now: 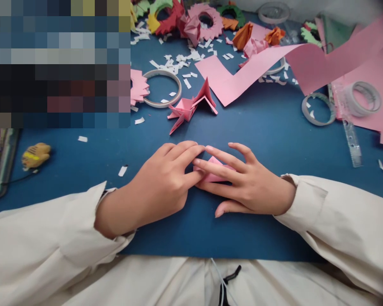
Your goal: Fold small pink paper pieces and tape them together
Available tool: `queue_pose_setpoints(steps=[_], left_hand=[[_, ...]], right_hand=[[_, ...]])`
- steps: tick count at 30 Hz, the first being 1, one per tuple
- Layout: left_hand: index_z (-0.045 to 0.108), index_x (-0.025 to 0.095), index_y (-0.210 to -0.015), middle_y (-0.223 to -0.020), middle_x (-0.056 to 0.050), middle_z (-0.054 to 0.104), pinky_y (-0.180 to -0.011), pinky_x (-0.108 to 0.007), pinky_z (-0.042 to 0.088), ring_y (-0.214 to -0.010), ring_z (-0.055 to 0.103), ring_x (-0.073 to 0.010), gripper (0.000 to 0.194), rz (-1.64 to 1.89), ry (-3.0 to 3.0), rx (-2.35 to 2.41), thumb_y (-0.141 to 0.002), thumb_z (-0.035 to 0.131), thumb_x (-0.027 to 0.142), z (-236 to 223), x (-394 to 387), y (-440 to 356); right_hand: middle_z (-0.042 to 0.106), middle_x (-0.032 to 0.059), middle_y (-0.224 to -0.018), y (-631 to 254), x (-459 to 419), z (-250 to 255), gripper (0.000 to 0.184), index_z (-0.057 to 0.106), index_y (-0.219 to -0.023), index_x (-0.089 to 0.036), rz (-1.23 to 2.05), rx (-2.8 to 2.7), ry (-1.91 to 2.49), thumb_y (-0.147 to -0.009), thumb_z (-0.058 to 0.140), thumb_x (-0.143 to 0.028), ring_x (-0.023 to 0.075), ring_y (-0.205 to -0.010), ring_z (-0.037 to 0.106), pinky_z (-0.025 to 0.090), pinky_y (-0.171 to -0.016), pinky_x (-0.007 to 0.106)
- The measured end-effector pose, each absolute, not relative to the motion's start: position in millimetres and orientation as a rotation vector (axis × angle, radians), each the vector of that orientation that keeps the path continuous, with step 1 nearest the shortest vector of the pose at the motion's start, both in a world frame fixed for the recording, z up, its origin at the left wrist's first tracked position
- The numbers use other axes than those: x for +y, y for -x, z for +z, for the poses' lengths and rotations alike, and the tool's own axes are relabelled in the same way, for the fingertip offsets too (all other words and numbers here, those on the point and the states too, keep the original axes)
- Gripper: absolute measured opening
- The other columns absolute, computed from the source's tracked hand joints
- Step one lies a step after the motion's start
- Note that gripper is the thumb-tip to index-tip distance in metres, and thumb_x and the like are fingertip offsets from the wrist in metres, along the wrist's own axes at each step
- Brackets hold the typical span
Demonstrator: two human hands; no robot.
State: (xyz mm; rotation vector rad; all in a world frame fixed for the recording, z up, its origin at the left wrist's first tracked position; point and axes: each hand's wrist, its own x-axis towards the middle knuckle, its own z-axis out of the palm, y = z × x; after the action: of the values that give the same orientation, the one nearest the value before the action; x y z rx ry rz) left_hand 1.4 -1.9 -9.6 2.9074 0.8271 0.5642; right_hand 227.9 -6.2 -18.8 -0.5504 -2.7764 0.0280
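Paper (211,177), pink and already creased, lies on the counter (191,236) beneath the spread right hand (250,185); the left hand (161,182) curls at its edge, pinch unclear! Pink folded pieces (185,109) sit beyond; more folding likely remains here.

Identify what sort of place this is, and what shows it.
Probably a paper-craft worktable, room unclear: folded-paper rings, tape rolls and white scraps lie on the blue tabletop.
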Motion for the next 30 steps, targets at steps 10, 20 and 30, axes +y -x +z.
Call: queue_pose_setpoints(steps=[10,20,30], left_hand=[[0.068,0.009,-0.098,-0.115,-0.023,0.062,-0.073,-0.05,0.056,-0.106,0.061,-0.0379,0.033,0.576,-2.904,0.823,-0.081,0.042,0.001,-8.9,-1.4,-0.6],[0.069,0.008,-0.1,-0.112,-0.022,0.064,-0.072,-0.05,0.056,-0.104,0.061,-0.0387,0.036,0.598,-2.898,0.801,-0.08,0.041,-0.002,-9.0,-2.0,0.1],[0.067,0.007,-0.102,-0.112,-0.02,0.064,-0.077,-0.046,0.054,-0.106,0.059,-0.0343,0.027,0.591,-2.916,0.753,-0.083,0.047,0.006,-9.4,-3.1,-0.2]], right_hand=[[0.069,0.0049,-0.112,-233.1,-8.3,-8.3,0.049,0.069,-0.088,-0.017,-0.034,-2.661,0.493,-0.091,0.044,-0.058,0.0229,-0.121,0.053,0.038,-0.099,0.045],[0.072,0.0055,-0.075,-234.9,-6.6,-12.7,0.03,0.063,-0.061,-0.015,-0.106,-2.505,0.414,-0.087,0.049,-0.008,0.0196,-0.09,0.067,0.052,-0.072,0.036],[0.069,0.0048,-0.07,-236.2,-5.2,-16.2,0.031,0.06,-0.06,-0.017,-0.178,-2.517,0.451,-0.089,0.05,-0.021,0.0177,-0.075,0.064,0.048,-0.069,0.036]])
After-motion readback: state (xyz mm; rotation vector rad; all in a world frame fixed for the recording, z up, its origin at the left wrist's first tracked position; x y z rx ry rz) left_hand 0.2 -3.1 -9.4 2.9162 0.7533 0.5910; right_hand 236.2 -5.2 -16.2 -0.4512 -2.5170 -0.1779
